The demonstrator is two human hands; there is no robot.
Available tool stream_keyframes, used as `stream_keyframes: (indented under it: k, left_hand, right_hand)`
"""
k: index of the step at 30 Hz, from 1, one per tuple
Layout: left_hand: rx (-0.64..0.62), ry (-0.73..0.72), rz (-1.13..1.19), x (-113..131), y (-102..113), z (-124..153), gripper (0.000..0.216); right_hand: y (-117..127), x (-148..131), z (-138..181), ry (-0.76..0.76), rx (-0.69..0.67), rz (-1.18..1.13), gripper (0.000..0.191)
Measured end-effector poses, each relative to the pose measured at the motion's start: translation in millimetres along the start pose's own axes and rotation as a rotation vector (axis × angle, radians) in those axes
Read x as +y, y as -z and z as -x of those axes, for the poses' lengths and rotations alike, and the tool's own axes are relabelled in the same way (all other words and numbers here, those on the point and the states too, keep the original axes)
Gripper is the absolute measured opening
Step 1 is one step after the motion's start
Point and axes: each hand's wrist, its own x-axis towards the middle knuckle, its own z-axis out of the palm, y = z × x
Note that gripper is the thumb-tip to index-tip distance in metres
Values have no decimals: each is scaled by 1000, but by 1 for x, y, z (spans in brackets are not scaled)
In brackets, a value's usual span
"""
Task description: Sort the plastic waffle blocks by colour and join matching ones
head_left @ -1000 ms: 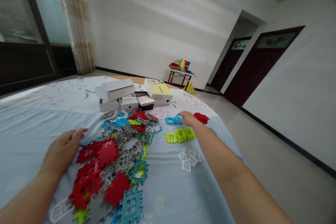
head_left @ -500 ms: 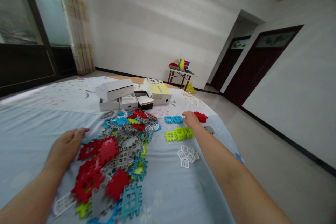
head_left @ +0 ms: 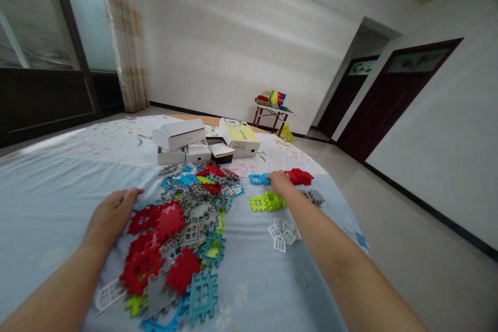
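My right hand reaches across the table, its fingers curled against the right end of a row of blue notched plastic building plates; the fingertips are partly hidden. Just beyond it lies a pile of red building plates. Lime-green plates lie in a row nearer to me. On the left, my left hand rests on the cloth, fingers stretched out and holding nothing. Beside it spreads a mixed heap of red, grey and teal plates.
Small white lattice pieces lie near my right forearm, and grey plates beyond it. White boxes, a black tray and a yellow-and-white box stand at the back. The tablecloth's edge runs down the right side.
My right hand has moved slightly left and down onto the end of the blue row. My left hand stays beside the heap. The whole view has shifted a little.
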Motion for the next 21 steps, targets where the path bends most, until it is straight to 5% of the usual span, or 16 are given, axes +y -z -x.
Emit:
stream_keyframes:
  k: [15,21]
  left_hand:
    - [-15,25,-1,3,0,2,52]
    - [4,6,-14,1,-1,1,53]
  right_hand:
    - [4,-7,3,-11,62,-58,39]
    - [8,-11,-14,39,-42,-65,56]
